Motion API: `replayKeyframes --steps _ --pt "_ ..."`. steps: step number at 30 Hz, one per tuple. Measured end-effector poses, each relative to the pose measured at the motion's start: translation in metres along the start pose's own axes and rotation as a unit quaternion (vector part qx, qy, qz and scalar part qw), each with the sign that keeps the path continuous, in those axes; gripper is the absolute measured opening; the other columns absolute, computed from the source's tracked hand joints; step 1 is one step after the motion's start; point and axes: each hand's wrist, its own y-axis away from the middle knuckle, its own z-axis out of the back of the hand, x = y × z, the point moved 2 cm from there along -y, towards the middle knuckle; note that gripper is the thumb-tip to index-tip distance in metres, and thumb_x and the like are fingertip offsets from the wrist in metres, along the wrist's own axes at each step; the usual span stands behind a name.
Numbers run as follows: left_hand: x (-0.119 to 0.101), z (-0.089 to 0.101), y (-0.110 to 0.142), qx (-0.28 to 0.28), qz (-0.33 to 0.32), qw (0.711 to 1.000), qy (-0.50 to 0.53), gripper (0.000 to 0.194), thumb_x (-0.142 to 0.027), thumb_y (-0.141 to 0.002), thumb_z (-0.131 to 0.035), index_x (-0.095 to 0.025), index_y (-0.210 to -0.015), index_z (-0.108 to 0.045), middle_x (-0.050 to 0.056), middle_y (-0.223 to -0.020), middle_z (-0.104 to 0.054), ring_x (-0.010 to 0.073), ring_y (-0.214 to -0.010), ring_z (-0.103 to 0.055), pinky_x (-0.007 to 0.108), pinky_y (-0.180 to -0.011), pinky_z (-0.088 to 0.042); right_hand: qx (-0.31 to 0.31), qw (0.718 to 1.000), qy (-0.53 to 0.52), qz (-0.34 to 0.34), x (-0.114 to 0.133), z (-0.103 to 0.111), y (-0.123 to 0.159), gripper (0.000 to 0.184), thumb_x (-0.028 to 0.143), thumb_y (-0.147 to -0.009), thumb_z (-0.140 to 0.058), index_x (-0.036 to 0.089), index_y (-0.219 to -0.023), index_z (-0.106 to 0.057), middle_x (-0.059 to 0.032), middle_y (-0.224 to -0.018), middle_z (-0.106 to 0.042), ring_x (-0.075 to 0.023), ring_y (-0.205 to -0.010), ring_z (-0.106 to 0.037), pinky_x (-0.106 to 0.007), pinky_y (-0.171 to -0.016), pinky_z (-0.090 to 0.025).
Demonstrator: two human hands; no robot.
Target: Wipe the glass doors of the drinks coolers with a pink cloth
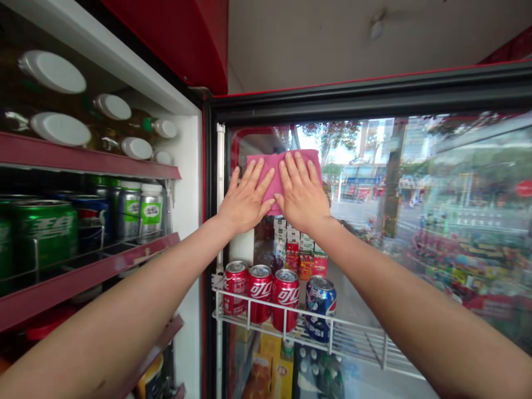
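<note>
A folded pink cloth (269, 191) lies flat against the inner side of the glass door (357, 244) of a drinks fridge. My left hand (246, 197) rests on the cloth's left part, fingers stretched out and spread. On its right part presses my right hand (302, 191), palm down with the fingers extended. Both thumbs come close together near the cloth's lower edge. Under my hands, red soda cans (285, 299) and a blue Pepsi can (320, 307) stand upright in the door's white wire rack (357, 338).
At the left, fridge shelves hold green cans (45, 227), silver bottles with green labels (151, 210) and large white-capped bottles (60, 127). A black door frame (374, 100) runs above my hands. Through the glass show stacked boxes and a street.
</note>
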Motion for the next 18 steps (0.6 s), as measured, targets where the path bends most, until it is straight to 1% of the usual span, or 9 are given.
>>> replayKeyframes --steps 4,7,11,14,18 --pt "0.008 0.003 0.029 0.031 0.015 0.999 -0.026 0.082 -0.051 -0.112 -0.047 -0.017 -0.181 -0.019 0.021 -0.191 -0.007 0.0395 -0.179 -0.008 0.069 -0.142 -0.006 0.014 1.0 -0.01 0.007 0.027 -0.012 0.004 0.08 0.033 -0.108 -0.052 -0.002 -0.176 -0.031 -0.0245 -0.189 -0.019 -0.0398 -0.178 -0.015 -0.063 -0.145 -0.01" --pt "0.01 0.005 0.05 0.055 0.026 0.998 -0.035 0.082 -0.05 -0.111 -0.048 -0.014 -0.18 -0.021 0.022 -0.19 -0.006 0.0392 -0.179 -0.008 0.069 -0.143 -0.008 0.022 0.999 -0.03 0.013 0.046 -0.022 0.011 0.079 0.032 -0.108 -0.052 -0.001 -0.176 -0.032 -0.0227 -0.189 -0.019 -0.0391 -0.178 -0.014 -0.064 -0.146 -0.011" --pt "0.011 0.008 0.076 0.073 0.032 0.996 -0.042 0.082 -0.05 -0.111 -0.048 -0.013 -0.179 -0.023 0.025 -0.189 -0.011 0.0403 -0.178 -0.014 0.07 -0.142 -0.012 0.045 0.997 -0.06 0.018 0.068 -0.035 0.021 0.078 0.031 -0.108 -0.054 0.0 -0.176 -0.031 -0.021 -0.189 -0.016 -0.0383 -0.179 -0.009 -0.064 -0.146 -0.009" --pt "0.007 0.008 0.089 0.079 0.033 0.995 -0.052 0.079 -0.047 -0.111 -0.048 -0.01 -0.178 -0.027 0.028 -0.188 -0.014 0.0421 -0.177 -0.017 0.071 -0.141 -0.015 0.073 0.995 -0.058 0.027 0.076 -0.038 0.028 0.08 0.033 -0.109 -0.057 -0.001 -0.176 -0.03 -0.0219 -0.189 -0.013 -0.0385 -0.179 -0.007 -0.061 -0.147 -0.008" --pt "-0.005 0.005 0.097 0.079 0.038 0.995 -0.051 0.08 -0.046 -0.11 -0.051 -0.007 -0.177 -0.028 0.031 -0.186 -0.015 0.0443 -0.176 -0.018 0.072 -0.14 -0.016 0.091 0.993 -0.055 0.054 0.074 -0.036 0.037 0.08 0.035 -0.111 -0.057 0.001 -0.177 -0.029 -0.021 -0.189 -0.013 -0.0372 -0.179 -0.008 -0.06 -0.147 -0.009"
